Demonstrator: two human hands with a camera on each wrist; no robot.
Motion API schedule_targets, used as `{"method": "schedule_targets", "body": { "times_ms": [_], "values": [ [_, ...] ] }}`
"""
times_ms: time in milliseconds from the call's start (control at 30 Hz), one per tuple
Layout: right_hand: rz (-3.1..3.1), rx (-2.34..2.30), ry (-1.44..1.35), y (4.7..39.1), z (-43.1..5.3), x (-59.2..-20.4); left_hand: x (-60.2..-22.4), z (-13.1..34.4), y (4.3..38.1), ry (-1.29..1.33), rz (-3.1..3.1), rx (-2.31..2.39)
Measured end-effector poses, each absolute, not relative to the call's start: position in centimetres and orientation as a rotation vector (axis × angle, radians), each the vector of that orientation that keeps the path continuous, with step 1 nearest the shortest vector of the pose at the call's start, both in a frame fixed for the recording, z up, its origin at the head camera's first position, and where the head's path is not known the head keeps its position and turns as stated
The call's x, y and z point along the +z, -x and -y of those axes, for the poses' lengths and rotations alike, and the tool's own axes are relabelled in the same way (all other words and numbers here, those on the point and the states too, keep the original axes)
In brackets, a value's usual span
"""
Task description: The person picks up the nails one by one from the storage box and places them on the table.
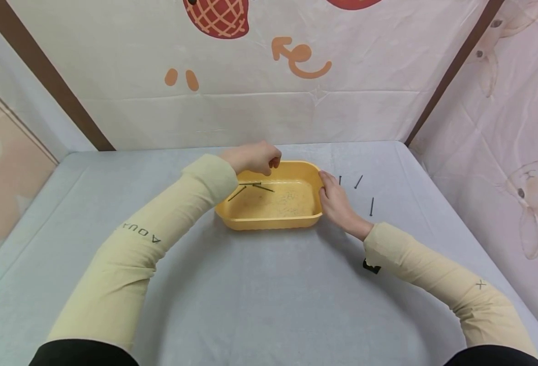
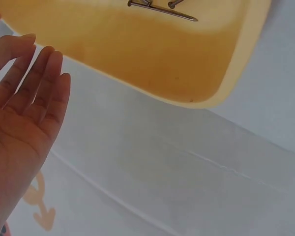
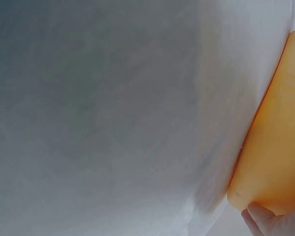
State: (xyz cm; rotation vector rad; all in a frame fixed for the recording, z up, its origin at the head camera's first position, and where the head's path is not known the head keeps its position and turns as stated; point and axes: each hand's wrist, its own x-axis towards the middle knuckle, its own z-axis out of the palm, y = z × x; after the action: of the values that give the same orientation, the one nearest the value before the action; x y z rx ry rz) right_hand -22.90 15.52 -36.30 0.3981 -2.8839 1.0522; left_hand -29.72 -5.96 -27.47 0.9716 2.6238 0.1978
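A yellow plastic tray [image 1: 269,223] stands on the cloth-covered table. Three dark nails [image 1: 263,188] lie in its left part, crossing near their ends; the left wrist view shows some of them [image 2: 162,11] at the top edge. My left hand [image 1: 256,156] hovers over the tray's back rim. Seen from its wrist, that hand [image 2: 24,108] has its palm showing, fingers loosely bent and thumb near the index finger, with nothing visible between them. Against the tray's right end rests my right hand [image 1: 338,202], fingers extended; fingertips [image 3: 259,212] show at a corner in its wrist view.
To the right of the tray, three more nails lie on the table: one [image 1: 340,180] close to my right fingers, one slanted [image 1: 358,181], and one nearer [image 1: 372,206]. Blue-grey cloth covers the table [image 1: 269,295]. A printed fabric wall [image 1: 250,117] rises behind it.
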Motion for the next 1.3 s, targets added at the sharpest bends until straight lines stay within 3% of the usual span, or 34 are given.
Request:
{"method": "schedule_targets", "body": {
  "times_ms": [1300],
  "values": [
    [2.882,1.05,-0.424,23.0,-15.7,-36.2,-30.7,3.7,30.7,-0.983,-2.528,-0.036]
  ]
}}
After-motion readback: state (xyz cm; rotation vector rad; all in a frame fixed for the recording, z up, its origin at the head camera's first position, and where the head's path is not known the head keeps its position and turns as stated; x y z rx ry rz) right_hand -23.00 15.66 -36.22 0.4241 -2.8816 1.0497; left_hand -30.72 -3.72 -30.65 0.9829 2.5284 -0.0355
